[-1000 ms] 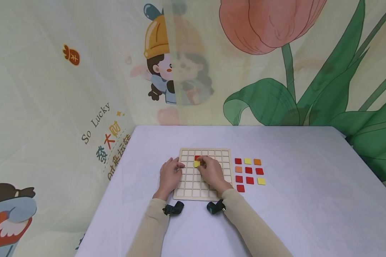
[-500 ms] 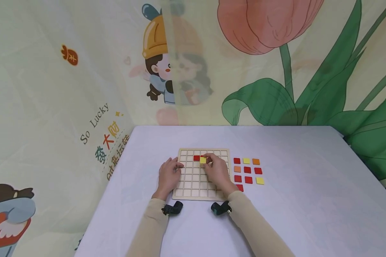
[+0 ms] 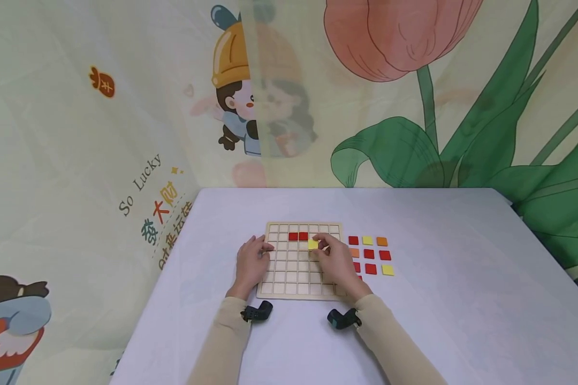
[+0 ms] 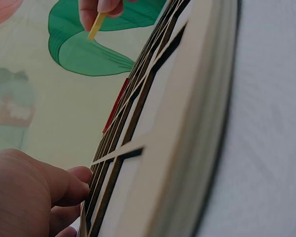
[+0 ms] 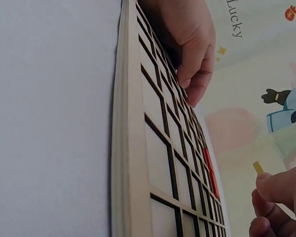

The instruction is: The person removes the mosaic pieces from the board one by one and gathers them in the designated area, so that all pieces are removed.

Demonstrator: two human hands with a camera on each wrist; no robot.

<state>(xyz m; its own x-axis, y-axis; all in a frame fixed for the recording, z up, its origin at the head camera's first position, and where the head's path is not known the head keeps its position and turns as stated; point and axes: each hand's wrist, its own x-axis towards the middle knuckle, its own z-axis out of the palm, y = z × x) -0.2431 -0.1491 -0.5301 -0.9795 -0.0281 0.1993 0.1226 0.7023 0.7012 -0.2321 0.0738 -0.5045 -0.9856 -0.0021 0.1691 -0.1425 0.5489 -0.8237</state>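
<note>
In the head view my right hand point(image 3: 337, 260) pinches a yellow square tile point(image 3: 312, 244) between thumb and fingertips over the wooden grid board point(image 3: 293, 295). From the right wrist view the yellow tile point(image 5: 258, 167) stands edge-on, raised above the grid. My left hand point(image 3: 251, 263) rests on the board's left side, its fingertips touching the frame. Two red tiles point(image 3: 298, 236) sit side by side in the second row from the far edge, up and left of the yellow tile.
To the right of the board lie loose tiles in rows, among them a red tile point(image 3: 369, 254), a yellow tile point(image 3: 387, 270) and an orange tile point(image 3: 382, 241). A white cloth covers the table point(image 3: 443, 310). A printed curtain point(image 3: 289, 107) hangs behind.
My right hand has carried the yellow tile rightward across the board, lifting it off the cells below the red tiles. Both red tiles now show fully. The left hand has stayed put.
</note>
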